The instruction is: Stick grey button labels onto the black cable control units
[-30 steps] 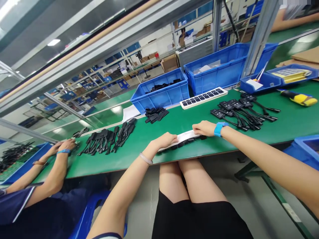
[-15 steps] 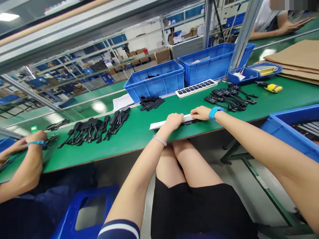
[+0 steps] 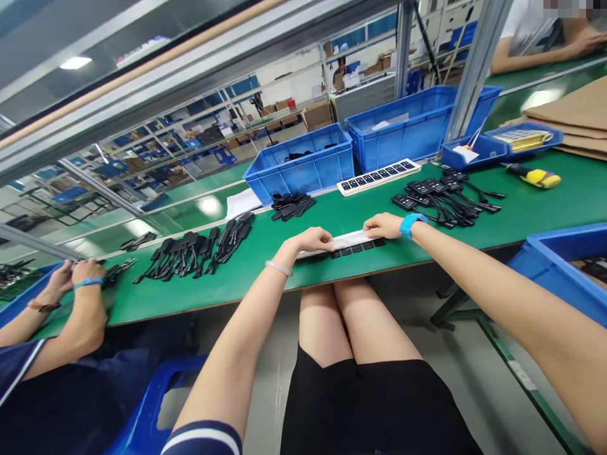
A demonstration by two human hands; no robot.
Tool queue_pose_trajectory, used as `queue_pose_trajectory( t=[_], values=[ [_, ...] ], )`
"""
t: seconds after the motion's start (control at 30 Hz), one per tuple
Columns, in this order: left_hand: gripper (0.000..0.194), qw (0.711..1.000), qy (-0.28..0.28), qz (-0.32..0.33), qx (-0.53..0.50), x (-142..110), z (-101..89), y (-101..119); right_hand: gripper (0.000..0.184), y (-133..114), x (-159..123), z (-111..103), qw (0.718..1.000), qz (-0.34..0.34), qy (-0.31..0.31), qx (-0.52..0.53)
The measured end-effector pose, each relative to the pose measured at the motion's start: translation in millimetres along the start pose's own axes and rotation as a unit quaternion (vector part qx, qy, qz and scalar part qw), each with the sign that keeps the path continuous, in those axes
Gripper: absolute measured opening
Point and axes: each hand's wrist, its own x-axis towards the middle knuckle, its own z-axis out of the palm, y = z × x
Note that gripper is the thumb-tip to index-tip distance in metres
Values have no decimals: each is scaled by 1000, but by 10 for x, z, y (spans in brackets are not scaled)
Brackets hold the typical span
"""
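Observation:
A long white strip [image 3: 351, 239] lies near the front of the green bench top, tilted up along its far side. My left hand [image 3: 313, 239] pinches it toward its left end, the fingers curled over the edge. Farther right, my right hand [image 3: 383, 225] grips the same strip between thumb and fingers, below a blue wristband [image 3: 411, 225]. A row of small black squares [image 3: 356, 248] shows along the strip's near side; whether they are attached to it I cannot tell. Behind it rests a white sheet of black labelled squares [image 3: 379, 177].
Black cabled adapters lie in a left pile [image 3: 183, 253] and a right pile [image 3: 439, 199]. Flat black pieces [image 3: 291, 206] sit before a blue bin [image 3: 303, 167]. A yellow-handled tool [image 3: 538, 176] lies at right. A co-worker's hands [image 3: 85, 272] work at far left.
My left hand has slid left along the white strip, and more of the strip and black squares shows between my hands. My right hand keeps its grip. The camera view has shifted slightly.

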Motion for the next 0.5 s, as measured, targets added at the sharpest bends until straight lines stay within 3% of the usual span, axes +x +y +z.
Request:
queue_pose_trajectory(
  t=[0.2,0.4,0.5],
  values=[
    [35,998,46,-47,-14,-106,120,-178,30,156,46,56,997,-33,-13,63],
    [27,997,-32,-4,-70,-249,34,-410,39,199,26,61,994,-37,-21,104],
    [24,996,1,-13,-87,-345,95,-522,43,213,-1,69,992,-42,-30,111]
  ],
)
